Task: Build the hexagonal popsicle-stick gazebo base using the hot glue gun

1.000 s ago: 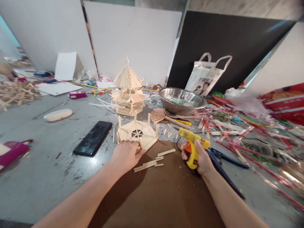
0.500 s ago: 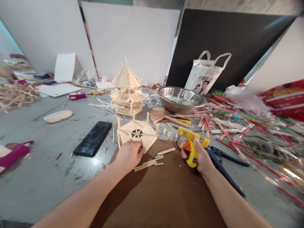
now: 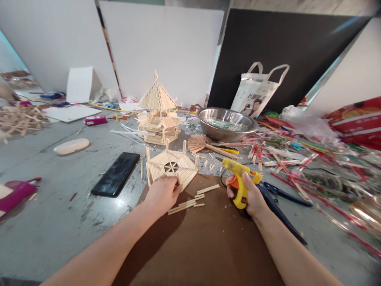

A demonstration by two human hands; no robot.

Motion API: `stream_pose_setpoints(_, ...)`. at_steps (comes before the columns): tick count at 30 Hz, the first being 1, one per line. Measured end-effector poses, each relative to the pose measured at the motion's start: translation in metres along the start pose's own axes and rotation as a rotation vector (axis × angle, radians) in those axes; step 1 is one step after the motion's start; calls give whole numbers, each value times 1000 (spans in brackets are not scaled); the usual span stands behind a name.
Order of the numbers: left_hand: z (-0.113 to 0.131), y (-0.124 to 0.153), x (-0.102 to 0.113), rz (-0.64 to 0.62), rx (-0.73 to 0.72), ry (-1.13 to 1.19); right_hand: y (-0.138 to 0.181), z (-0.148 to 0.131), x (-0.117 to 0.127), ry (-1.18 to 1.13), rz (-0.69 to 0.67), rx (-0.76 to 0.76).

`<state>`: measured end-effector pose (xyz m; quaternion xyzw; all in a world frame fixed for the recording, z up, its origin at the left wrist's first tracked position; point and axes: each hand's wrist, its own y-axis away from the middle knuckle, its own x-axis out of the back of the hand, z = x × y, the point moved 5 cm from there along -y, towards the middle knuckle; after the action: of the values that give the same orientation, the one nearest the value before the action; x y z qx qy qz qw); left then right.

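My left hand is closed at the near edge of a six-sided base made of pale wooden sticks, which has short upright posts at its corners. Its fingertips and whatever they pinch there are mostly hidden. My right hand is wrapped round the handle of a yellow hot glue gun, fingers by the orange trigger and nozzle pointing left towards the base. Several cut sticks lie between my hands on a brown board. Behind the base stands a stick pavilion model with a pointed roof.
Left of the base lies a black phone, with a white oval case beyond. A steel bowl and a fan-shaped wooden piece stand at the back. Dark-handled pliers and scattered wrappers lie right.
The view has shifted very slightly. Both hands, the base and the glue gun keep their places.
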<state>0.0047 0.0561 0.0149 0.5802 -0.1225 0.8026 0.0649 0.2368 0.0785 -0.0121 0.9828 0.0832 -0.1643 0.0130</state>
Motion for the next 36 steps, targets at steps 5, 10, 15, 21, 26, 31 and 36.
stream_pose_setpoints(5, 2, -1, 1, -4, -1, -15, 0, 1, 2, 5, 0, -1)
stream_pose_setpoints(10, 3, -1, 1, -3, 5, -27, 0, 1, 1, 2, 7, 1)
stream_pose_setpoints(15, 5, -2, 2, -3, 1, -34, 0, -1, 0, 16, 16, -3)
stream_pose_setpoints(21, 5, -2, 1, -16, 11, -25, 0, -2, -1, 17, 13, -3)
stream_pose_setpoints(26, 2, -3, -1, -2, -10, -5, 0, 0, 0, 9, 16, -15)
stream_pose_setpoints(31, -7, -2, 3, 3, -48, 158, 0, 0, 0, 25, 15, -2)
stream_pose_setpoints(36, -13, -1, 8, 27, -39, 316, 0, -2, -2, 31, 14, -4)
